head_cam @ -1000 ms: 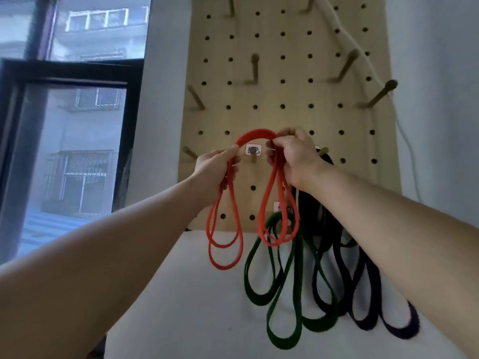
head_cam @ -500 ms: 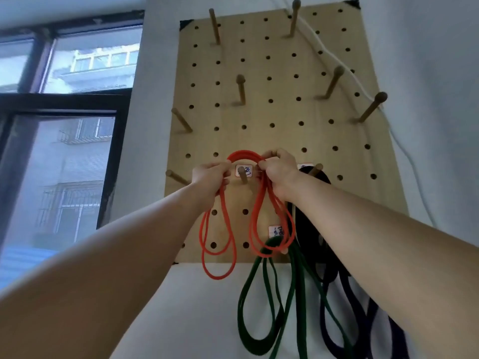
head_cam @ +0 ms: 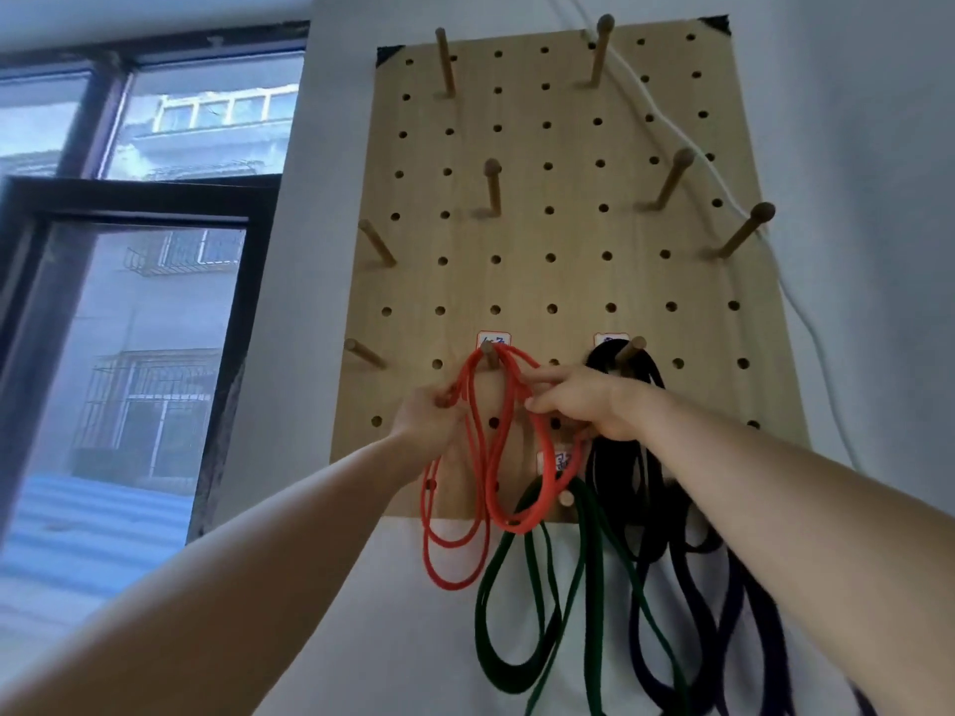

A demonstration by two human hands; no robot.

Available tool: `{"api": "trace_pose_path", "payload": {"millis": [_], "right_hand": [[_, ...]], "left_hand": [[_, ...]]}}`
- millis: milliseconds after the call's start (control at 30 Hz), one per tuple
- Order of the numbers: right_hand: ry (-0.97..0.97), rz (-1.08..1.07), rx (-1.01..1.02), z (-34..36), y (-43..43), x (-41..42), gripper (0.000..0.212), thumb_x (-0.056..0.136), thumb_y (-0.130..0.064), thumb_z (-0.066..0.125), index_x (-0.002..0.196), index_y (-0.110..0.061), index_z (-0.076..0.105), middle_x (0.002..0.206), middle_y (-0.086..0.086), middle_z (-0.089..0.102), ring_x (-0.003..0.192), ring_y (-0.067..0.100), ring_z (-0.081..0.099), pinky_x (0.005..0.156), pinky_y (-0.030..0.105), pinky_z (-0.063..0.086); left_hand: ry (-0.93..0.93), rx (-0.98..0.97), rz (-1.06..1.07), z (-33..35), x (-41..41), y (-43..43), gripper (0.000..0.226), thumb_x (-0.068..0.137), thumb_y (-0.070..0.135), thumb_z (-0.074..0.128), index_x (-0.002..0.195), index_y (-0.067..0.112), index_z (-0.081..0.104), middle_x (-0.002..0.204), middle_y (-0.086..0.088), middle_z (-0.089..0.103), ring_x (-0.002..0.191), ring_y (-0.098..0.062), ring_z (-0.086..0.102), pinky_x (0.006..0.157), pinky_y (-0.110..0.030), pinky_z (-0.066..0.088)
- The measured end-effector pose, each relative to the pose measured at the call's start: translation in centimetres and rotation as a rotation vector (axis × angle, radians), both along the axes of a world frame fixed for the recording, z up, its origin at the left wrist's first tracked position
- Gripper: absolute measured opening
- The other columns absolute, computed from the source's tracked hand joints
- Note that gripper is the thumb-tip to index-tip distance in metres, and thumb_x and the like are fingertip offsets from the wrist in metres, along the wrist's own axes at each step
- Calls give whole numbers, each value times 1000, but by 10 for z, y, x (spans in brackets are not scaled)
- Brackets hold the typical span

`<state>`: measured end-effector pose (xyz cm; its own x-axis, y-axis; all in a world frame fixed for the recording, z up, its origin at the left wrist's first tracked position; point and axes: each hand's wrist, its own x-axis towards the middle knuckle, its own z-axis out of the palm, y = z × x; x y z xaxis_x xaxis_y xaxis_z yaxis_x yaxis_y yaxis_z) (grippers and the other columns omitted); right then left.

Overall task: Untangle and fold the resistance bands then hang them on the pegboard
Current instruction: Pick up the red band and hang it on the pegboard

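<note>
A folded red resistance band (head_cam: 483, 457) hangs over a wooden peg (head_cam: 488, 354) under a small label on the wooden pegboard (head_cam: 548, 281). My left hand (head_cam: 431, 418) pinches the band's left strands below the peg. Fingers of my right hand (head_cam: 586, 400) rest on its right strands. A green band (head_cam: 517, 612) hangs from a lower peg (head_cam: 566, 499). To the right a black band (head_cam: 641, 385) hangs on another peg (head_cam: 631, 348), and a dark purple band (head_cam: 734, 638) droops below it.
Several bare pegs stick out of the upper board, such as the peg (head_cam: 493, 188) in the middle and the peg (head_cam: 744, 231) at right. A white cord (head_cam: 806, 323) runs down the wall beside the board. A dark-framed window (head_cam: 134, 312) fills the left.
The red band went up and over the peg and now hangs from it. Both hands slid down from its top to the strands below. The camera tilted upward.
</note>
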<state>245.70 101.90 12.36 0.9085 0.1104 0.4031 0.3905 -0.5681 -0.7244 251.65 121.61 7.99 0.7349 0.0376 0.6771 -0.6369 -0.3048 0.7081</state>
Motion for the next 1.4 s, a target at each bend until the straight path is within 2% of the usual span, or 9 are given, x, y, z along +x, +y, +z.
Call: {"api": "trace_pose_path", "payload": {"millis": [100,233,533,633,833,933,1067,1167,1400], "right_hand": [[-89,-33,-32,-2,-15,-12,31,97,-13,63,122,-31,69,126,1,65,112,20,63,79,32,52],[-248,-114,-98,-11,-32,-22,27,95,0,62,102,-26,67,110,8,66,91,17,66,68,26,56],[-145,112,84,-26,1,-15,30,90,14,63,119,4,65,109,22,72,88,25,75,73,30,64],[-87,189,162,-29,19,-3,26,94,13,57,119,7,63,102,21,71,84,25,74,78,34,64],[-17,115,61,-33,0,2,32,96,12,48,113,1,73,101,17,76,84,22,75,74,29,61],[-15,40,86,-36,-10,2,34,103,1,42,117,-6,72,95,16,76,74,17,73,73,28,60],[-54,91,157,-37,-15,-6,31,107,-11,44,113,-6,73,92,16,74,77,23,72,74,33,57],[-83,123,181,-37,-16,-12,30,107,-16,46,114,-2,72,92,13,73,79,23,71,74,34,59],[-123,183,189,-39,-16,-15,30,104,-26,56,116,-5,73,99,14,74,85,23,69,74,30,57]], "left_hand": [[-140,62,107,-20,-12,9,34,97,24,66,129,31,57,112,7,64,95,-10,63,76,-25,53],[-135,59,78,-44,-19,18,33,93,19,70,124,22,59,113,6,63,100,-11,64,78,-27,56],[71,-20,-345,-82,-32,3,26,95,45,65,115,28,68,89,9,72,84,-12,67,84,-34,54],[119,-79,-409,-82,-37,-5,32,91,33,75,120,24,63,98,4,78,87,-15,75,84,-36,60],[-3,-33,-191,-96,-23,3,24,88,19,77,111,23,71,101,4,76,94,-12,72,79,-24,56],[-159,-4,-105,-106,-21,-2,25,91,37,69,116,30,68,107,8,71,96,-9,67,84,-26,54],[-453,283,47,-109,-27,-18,62,82,65,57,140,47,44,141,8,38,128,-15,39,102,-32,40],[-691,580,225,-106,-28,-27,56,89,64,55,141,50,41,156,8,29,140,-22,26,111,-40,27],[-704,718,287,-112,-16,-11,34,100,51,41,102,28,65,118,11,63,105,-14,55,90,-41,49]]}}
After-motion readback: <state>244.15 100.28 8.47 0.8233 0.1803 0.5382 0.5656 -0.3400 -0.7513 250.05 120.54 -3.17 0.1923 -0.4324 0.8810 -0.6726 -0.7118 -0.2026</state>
